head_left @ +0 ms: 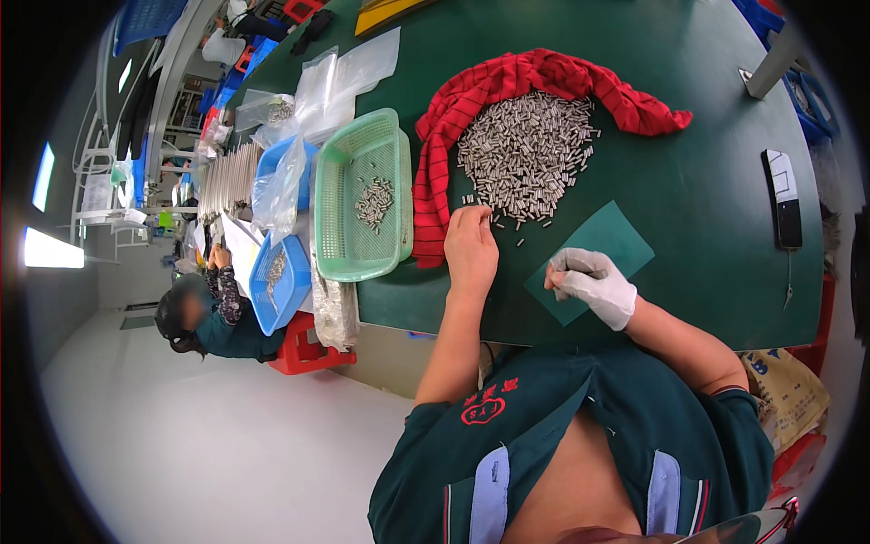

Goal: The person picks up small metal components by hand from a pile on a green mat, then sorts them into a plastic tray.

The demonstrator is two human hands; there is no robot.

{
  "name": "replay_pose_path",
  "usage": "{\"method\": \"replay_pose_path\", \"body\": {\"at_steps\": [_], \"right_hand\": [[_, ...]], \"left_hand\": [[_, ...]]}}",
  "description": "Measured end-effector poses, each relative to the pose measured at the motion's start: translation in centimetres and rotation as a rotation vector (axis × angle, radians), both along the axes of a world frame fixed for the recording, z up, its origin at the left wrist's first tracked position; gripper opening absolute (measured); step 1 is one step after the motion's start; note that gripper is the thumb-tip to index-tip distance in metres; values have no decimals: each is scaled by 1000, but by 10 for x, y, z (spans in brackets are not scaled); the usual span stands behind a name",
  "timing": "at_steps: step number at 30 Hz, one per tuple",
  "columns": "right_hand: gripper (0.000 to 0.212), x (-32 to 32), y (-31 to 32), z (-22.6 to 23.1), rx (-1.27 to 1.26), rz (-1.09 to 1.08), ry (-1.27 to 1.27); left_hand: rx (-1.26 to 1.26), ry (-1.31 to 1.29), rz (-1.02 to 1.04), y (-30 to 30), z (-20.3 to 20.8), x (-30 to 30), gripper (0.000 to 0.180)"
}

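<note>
A heap of small silvery metal pins (526, 154) lies on the dark green table (716, 245). My bare left hand (471, 249) rests at the heap's near left edge, fingers closed together beside a few loose pins. Whether a pin is between its fingertips is too small to see. My right hand (594, 283) wears a white glove with bare fingertips. It is pinched closed above a green sheet (625, 240), and what it holds, if anything, cannot be made out. A red cloth with dark stripes (435, 172) curves around the heap's left and far sides.
Left of the cloth stands a pale green plastic basket (331, 240) with some pins inside. Beyond it are blue trays (294, 299) and clear plastic bags (340, 86). A phone (783, 199) lies at the right. Another person (227, 317) sits at the table's left side.
</note>
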State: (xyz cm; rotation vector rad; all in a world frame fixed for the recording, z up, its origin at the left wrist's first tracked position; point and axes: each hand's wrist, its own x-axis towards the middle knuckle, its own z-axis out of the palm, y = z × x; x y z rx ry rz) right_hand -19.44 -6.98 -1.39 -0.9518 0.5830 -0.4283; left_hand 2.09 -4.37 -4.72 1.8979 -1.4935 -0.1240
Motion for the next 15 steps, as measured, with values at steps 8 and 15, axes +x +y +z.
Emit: {"method": "replay_pose_path", "body": {"at_steps": [8, 15], "right_hand": [[16, -1, -1, 0, -15, 7, -2], [16, 0, 1, 1, 12, 6, -9]], "left_hand": [[-138, 143, 26, 10, 2, 15, 16], [-41, -241, 108, 0, 2, 33, 19]]}}
